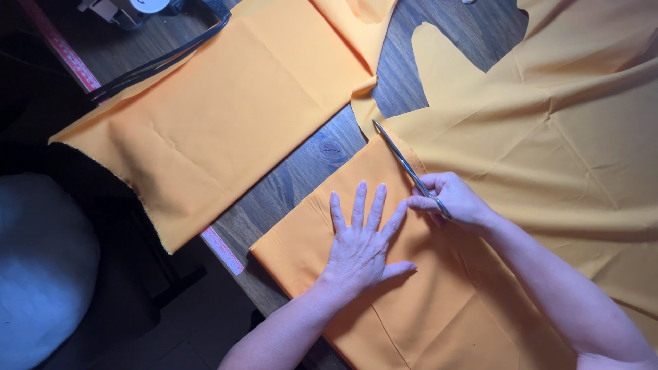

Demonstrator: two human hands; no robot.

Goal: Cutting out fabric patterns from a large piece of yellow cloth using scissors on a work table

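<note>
My left hand [360, 241] lies flat with fingers spread on a folded orange fabric piece [411, 315] near the table's front edge. My right hand [452, 199] grips the handles of metal scissors [401, 159]. The blades point up and to the left along the edge where this piece meets a larger orange cloth [569, 144] on the right. The scissor tip sits near the fabric's upper corner.
Another folded orange fabric piece [226, 116] lies at the upper left on the dark wooden table [308, 161]. A pink measuring tape [223, 250] runs along the table's left edge. Black cords [161, 62] and a machine part sit at the top left. A pale rounded object [41, 267] is below left.
</note>
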